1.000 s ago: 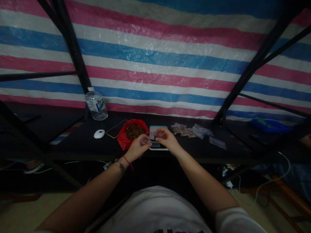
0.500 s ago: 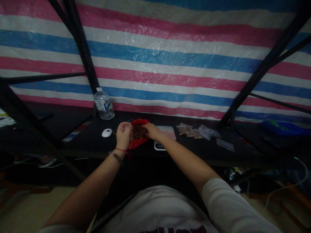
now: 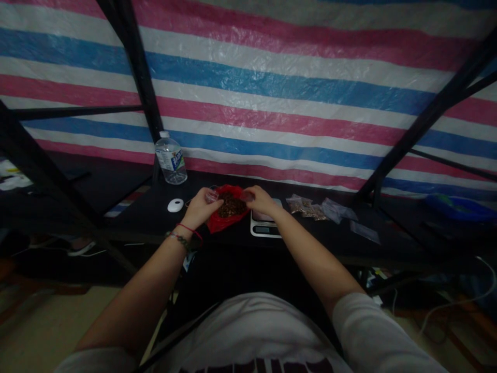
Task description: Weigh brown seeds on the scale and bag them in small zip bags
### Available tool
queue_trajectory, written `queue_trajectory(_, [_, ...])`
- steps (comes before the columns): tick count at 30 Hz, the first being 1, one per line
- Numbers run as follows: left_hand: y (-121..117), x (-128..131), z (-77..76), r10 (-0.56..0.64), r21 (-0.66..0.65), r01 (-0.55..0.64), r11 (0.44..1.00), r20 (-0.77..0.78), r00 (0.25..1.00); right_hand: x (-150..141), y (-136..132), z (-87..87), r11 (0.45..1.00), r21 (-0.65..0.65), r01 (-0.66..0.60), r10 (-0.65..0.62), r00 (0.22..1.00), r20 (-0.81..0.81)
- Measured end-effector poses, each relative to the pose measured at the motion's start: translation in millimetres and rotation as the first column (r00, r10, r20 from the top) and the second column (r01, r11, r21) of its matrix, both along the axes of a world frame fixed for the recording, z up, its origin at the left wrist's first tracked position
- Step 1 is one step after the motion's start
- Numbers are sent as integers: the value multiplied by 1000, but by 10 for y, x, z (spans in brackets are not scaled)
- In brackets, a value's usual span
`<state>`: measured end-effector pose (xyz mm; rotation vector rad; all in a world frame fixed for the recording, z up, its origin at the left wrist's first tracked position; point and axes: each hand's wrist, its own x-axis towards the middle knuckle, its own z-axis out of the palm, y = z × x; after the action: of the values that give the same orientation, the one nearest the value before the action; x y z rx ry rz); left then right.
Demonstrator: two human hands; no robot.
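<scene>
A red plastic bag (image 3: 217,223) full of small brown bits lies open on the dark table (image 3: 318,238). My left hand (image 3: 200,207) is at the bag's left edge, fingers closed on a small clear packet (image 3: 212,196). My right hand (image 3: 258,201) hovers over the bag's right side with fingers pinched; what they hold is too small to make out. A small digital scale (image 3: 266,228) sits just right of the bag, partly hidden by my right wrist.
Several small clear packets (image 3: 310,208) lie right of the scale. A water bottle (image 3: 171,159) stands at the back left, a white oval object (image 3: 175,205) beside it. Black frame bars cross a striped tarp behind. A blue thing (image 3: 458,207) lies far right.
A second ago both hands were over the scale with the packet. They moved left to the red bag; my right hand has lifted a little from the brown bits.
</scene>
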<state>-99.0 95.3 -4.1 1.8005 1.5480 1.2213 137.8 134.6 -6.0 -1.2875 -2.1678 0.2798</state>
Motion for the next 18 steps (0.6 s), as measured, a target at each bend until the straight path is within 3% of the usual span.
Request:
queue_trajectory(4, [-131,179,26,-170,-53,198,979,329,929,368,-137,-78,981,-29,193,-195,976,-101])
queue_trajectory(7, [-274,322,58,-310,-78,446,892,611,728,663,-231,-231,956,-53,288,-292,954,-65])
queue_trajectory(10, [-415,451,98,-330,-75,598,798,775,538,850,-294,-356,933,-89,350,-352,936,-6])
queue_trajectory(12, [-479,533,102,-323,-97,615,783,781,534,883,-338,-367,932,-54,359,-361,932,-26])
queue_trajectory(16, [-530,694,12,-316,-123,539,833,694,647,743,-541,-204,934,81,347,-317,913,-256])
queue_trajectory(18, [-546,761,-57,-330,-103,505,857,645,690,601,-706,-92,962,11,273,-247,886,-392])
